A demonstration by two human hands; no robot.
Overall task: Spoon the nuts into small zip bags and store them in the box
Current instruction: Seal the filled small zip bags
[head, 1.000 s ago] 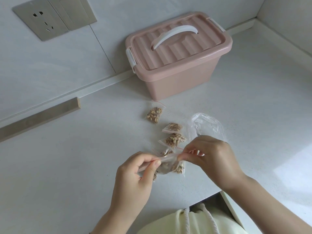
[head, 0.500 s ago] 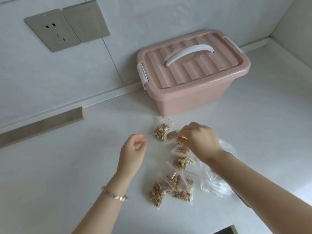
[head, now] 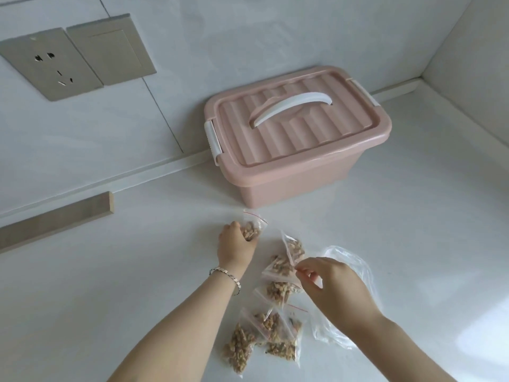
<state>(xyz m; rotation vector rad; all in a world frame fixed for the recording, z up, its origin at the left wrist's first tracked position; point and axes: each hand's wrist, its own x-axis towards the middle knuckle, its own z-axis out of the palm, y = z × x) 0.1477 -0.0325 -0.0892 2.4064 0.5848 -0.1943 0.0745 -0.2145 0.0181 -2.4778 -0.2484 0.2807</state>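
Now your left hand point(head: 237, 245) curls its fingers round the farthest zip bag of nuts point(head: 256, 226), just in front of the pink box point(head: 303, 172), whose lid is on. Your right hand point(head: 334, 285) pinches a corner of a second zip bag point(head: 294, 247), tilted up above the other filled bags point(head: 272, 329) lying on the desk point(head: 137, 299).

I see bright, soft daylight; a washed-out glare patch sits on the white speckled countertop point(head: 440, 230) at lower right. Shadows are faint. Wall lines bow toward the edges.
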